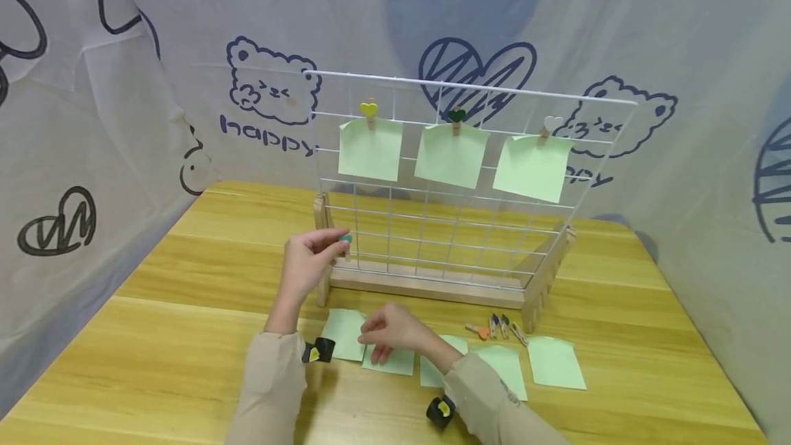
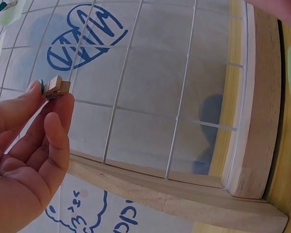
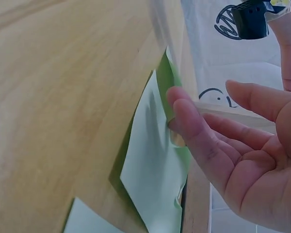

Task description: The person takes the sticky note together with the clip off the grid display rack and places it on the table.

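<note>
My left hand pinches a small wooden clothespin with a teal heart between thumb and fingertips, in front of the lower left of a white wire grid. Over the table my right hand hovers at the two leftmost pale green paper notes. Its thumb stands apart from the fingers, and the fingertips are right at the edge of a note in the right wrist view. Three more notes, one of them in the middle, hang on the grid from heart clothespins, yellow, dark green and white.
A wooden stand holds the grid upright on the wooden table. Several loose clothespins lie before its right end. More green notes, including one at the right, lie along the front. Behind hangs a printed cloth.
</note>
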